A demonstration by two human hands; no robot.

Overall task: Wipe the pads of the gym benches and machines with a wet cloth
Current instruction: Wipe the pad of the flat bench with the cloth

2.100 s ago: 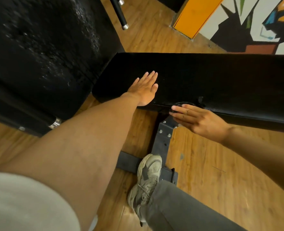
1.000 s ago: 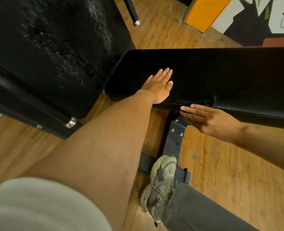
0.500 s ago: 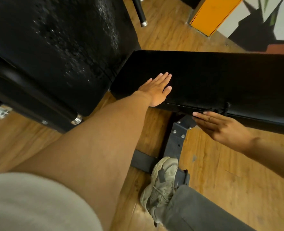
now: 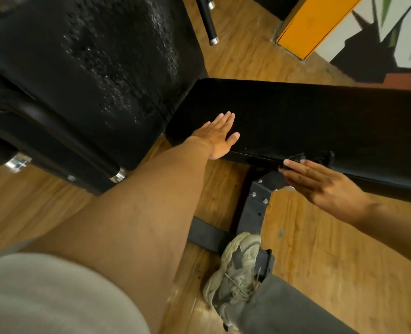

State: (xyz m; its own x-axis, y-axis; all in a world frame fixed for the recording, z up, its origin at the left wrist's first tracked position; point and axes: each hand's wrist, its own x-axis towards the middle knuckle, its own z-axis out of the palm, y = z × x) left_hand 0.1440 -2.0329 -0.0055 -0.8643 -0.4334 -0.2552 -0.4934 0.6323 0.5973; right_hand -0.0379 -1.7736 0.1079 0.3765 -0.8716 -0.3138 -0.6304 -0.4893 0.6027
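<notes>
Running left to right across the far middle of the view, the black bench pad (image 4: 320, 121) has its long axis nearly level, its left end squared off near the big pad (image 4: 91, 68) and its right end cut off by the frame edge. The left hand (image 4: 220, 136) lies flat on the pad's near-left corner, fingers straight and together pointing far and right, thumb spread, holding nothing. The right hand (image 4: 320, 184) reaches in from the right, fingers straight and pointing left, their tips pressing a dark cloth (image 4: 296, 159) against the pad's near edge. Only a small crumpled bit of cloth shows beyond the fingertips; being black on black, its outline and full extent are hard to make out, and whether it is wet cannot be told. A second dark lump just right of it on the edge may be more cloth or part of the pad; that is unclear. Under the pad a metal bracket (image 4: 257, 203) with bolts drops to a floor bar, on which a pale shoe (image 4: 236, 268) rests, the bar partly hidden by it. The big pad at far left is speckled with pale flecks and cut off by the frame. The wood floor (image 4: 320, 237) lies below, with an orange panel (image 4: 315, 22) at far right.
</notes>
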